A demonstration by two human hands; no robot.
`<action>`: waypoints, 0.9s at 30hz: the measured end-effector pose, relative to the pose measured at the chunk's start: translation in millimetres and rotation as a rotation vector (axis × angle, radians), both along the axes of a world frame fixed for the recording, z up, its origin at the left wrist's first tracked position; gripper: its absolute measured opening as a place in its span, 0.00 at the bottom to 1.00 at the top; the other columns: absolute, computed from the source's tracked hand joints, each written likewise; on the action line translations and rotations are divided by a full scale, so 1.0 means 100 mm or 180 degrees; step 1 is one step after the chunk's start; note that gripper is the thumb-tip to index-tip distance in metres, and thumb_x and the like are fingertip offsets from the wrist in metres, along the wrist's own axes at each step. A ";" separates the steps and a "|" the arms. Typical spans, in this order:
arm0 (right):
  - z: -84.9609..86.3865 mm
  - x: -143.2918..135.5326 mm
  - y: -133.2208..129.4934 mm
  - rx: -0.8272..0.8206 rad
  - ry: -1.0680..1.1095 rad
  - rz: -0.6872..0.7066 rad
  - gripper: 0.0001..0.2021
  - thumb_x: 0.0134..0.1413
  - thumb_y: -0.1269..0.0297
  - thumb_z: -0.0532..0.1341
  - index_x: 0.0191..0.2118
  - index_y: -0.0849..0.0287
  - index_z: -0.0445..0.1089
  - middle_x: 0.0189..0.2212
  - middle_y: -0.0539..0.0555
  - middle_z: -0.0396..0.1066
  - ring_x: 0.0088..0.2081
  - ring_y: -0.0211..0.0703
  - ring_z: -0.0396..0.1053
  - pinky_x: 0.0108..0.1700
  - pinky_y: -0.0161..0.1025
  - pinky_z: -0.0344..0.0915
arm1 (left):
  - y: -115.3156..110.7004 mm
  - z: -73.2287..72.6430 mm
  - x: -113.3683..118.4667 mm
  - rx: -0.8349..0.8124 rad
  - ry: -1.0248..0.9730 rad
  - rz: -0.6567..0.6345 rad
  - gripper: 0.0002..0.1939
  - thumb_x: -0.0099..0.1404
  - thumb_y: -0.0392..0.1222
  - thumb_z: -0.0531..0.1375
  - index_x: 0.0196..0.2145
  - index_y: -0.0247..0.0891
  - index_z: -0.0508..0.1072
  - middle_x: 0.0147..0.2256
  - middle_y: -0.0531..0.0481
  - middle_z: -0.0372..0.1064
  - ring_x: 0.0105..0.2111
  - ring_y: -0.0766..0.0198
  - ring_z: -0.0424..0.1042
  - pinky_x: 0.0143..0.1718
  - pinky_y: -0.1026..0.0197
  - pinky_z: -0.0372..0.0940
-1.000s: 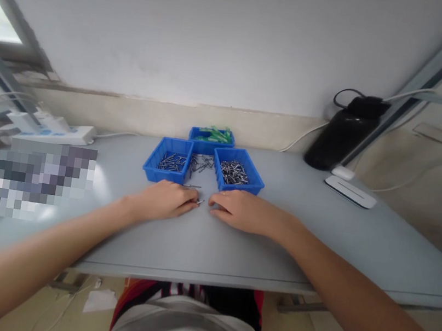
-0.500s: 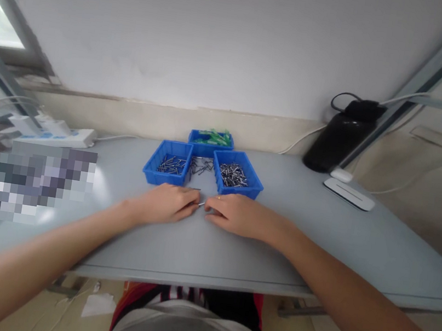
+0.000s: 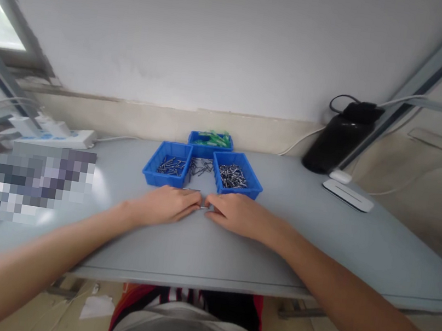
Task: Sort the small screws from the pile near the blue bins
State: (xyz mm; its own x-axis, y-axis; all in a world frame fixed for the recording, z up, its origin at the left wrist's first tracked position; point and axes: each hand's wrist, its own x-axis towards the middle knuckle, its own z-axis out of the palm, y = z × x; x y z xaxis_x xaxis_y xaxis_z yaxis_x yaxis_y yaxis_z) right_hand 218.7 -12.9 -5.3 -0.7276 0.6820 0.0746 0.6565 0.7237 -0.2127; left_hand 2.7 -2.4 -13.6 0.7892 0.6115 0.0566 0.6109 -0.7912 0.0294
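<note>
Both the left hand (image 3: 169, 206) and right hand (image 3: 234, 214) pinch closed on one small metal pin (image 3: 202, 206); better to keep it level, with the blue trays (image 3: 167, 164) at 12 o'clock.

A single head-worn view is being aimed forward and down across the table (image 3: 317, 241) towards the far wall (image 3: 223, 38), from close above the near edge; no second view is being offered.

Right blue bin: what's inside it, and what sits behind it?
The right blue bin holds small metal pins. Behind it a third blue bin holds green pieces; anything beneath them is hidden.
</note>
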 end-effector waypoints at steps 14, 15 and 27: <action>-0.03 0.01 0.00 0.0180 -0.0138 0.0029 0.11 0.65 0.66 0.49 0.35 0.60 0.67 0.32 0.55 0.74 0.33 0.42 0.70 0.34 0.35 0.56 | -0.02 0.03 0.01 -0.0037 -0.0010 -0.0058 0.16 0.72 0.48 0.44 0.42 0.39 0.68 0.38 0.50 0.71 0.37 0.62 0.72 0.34 0.63 0.63; -0.02 0.01 0.00 0.0186 -0.0143 0.0024 0.11 0.65 0.67 0.49 0.35 0.60 0.66 0.32 0.55 0.74 0.34 0.42 0.70 0.34 0.35 0.56 | -0.02 0.03 0.01 -0.0039 0.0024 -0.0038 0.17 0.72 0.49 0.44 0.41 0.39 0.68 0.38 0.50 0.72 0.37 0.62 0.72 0.34 0.63 0.63; -0.04 0.02 0.04 0.0098 -0.0013 0.0188 0.11 0.64 0.66 0.51 0.33 0.59 0.69 0.33 0.54 0.74 0.35 0.42 0.70 0.37 0.35 0.58 | -0.03 0.04 0.01 0.0145 0.0258 0.0150 0.20 0.72 0.50 0.42 0.33 0.39 0.68 0.29 0.51 0.71 0.29 0.63 0.71 0.27 0.64 0.58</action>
State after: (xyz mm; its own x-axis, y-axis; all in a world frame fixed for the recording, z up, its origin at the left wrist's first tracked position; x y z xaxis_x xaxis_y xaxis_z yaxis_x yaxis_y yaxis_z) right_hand 221.1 -8.8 -9.4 -0.7669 0.6351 0.0917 0.6132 0.7675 -0.1871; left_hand 3.7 -5.2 -9.2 0.7628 0.6462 0.0224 0.6463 -0.7609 -0.0570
